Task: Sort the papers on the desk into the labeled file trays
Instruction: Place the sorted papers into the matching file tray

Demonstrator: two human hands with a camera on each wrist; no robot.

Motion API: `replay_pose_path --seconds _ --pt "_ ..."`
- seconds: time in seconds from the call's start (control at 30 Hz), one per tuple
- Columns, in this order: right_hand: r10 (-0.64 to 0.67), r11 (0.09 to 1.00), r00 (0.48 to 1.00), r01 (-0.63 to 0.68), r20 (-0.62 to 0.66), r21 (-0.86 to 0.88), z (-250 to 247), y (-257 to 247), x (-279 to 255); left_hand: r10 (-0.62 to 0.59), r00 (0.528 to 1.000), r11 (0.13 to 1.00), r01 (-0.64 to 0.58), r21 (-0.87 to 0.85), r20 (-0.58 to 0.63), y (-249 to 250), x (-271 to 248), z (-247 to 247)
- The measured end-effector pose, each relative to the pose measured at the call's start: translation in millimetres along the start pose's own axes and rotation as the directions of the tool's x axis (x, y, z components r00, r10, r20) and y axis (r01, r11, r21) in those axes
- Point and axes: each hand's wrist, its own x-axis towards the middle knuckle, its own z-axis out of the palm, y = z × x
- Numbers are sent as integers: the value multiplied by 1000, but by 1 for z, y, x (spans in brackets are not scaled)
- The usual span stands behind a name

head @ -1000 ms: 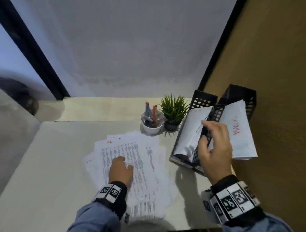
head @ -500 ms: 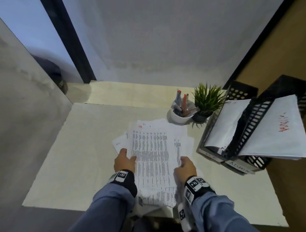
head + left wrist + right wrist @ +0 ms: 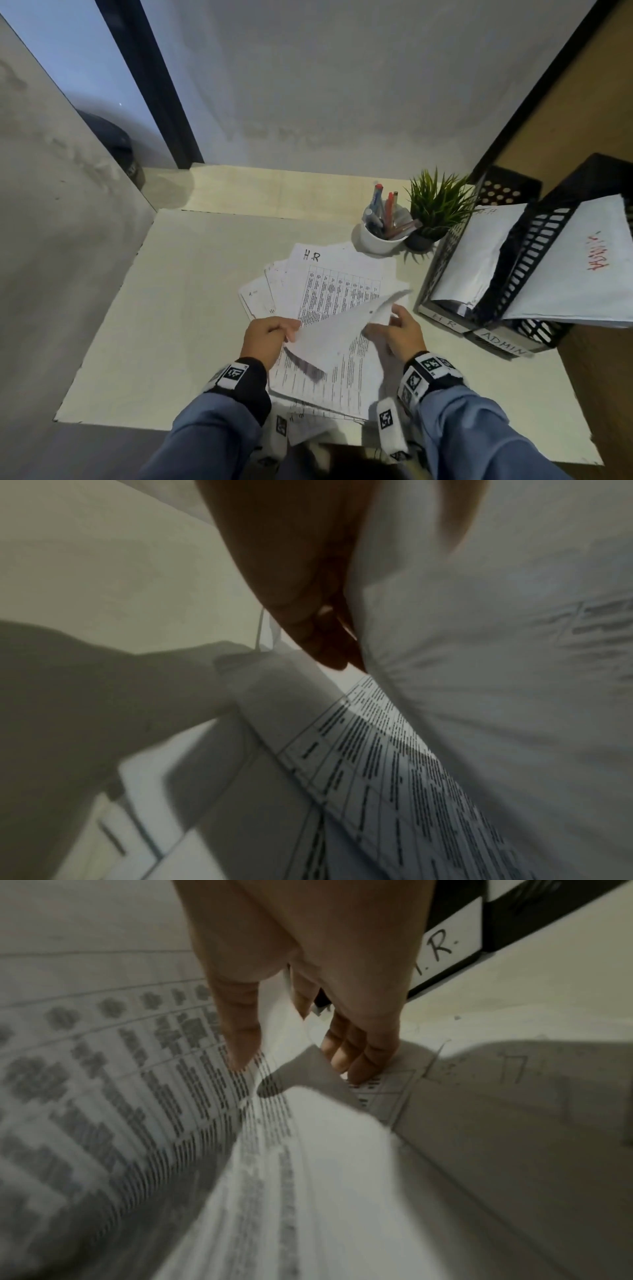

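Note:
A fanned pile of printed papers (image 3: 329,294) lies mid-desk; the exposed sheet under the lifted one is marked "H.R". Both hands hold one sheet (image 3: 342,329) lifted off the pile, curling upward. My left hand (image 3: 287,334) pinches its left edge, and its fingers (image 3: 325,631) show dark against the paper (image 3: 479,669). My right hand (image 3: 380,323) pinches the right corner, thumb (image 3: 240,1042) on top and fingers (image 3: 359,1056) beneath. At the right stand two black file trays: the H.R tray (image 3: 445,320) and the ADMIN tray (image 3: 501,342), each holding papers.
A white cup of pens (image 3: 380,236) and a small potted plant (image 3: 435,209) stand behind the pile, next to the trays. A grey wall borders the desk (image 3: 191,308) on the left, a wooden panel on the right. The H.R label (image 3: 445,945) sits just beyond my right hand.
My right hand left the H.R tray and came back to the pile. Both hands went from resting on the pile's sides to lifting the top sheet.

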Motion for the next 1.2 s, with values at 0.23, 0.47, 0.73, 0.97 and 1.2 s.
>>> replay_pose_path --seconds 0.23,0.47,0.73,0.97,1.2 --pt "115 979 990 -98 -88 179 -11 20 16 -6 971 967 68 247 -241 7 14 2" --pt "109 961 994 -105 -5 256 -19 23 14 47 976 870 64 489 -212 19 23 8" --pt "120 917 993 -114 6 381 -29 24 17 134 989 929 -103 357 -65 6 17 -2" --pt "146 919 988 -118 -46 377 -28 22 15 -97 993 994 100 -51 63 10 8 0" --pt "84 931 994 -53 -71 362 -22 14 10 -198 959 980 190 60 205 31 -3 7"
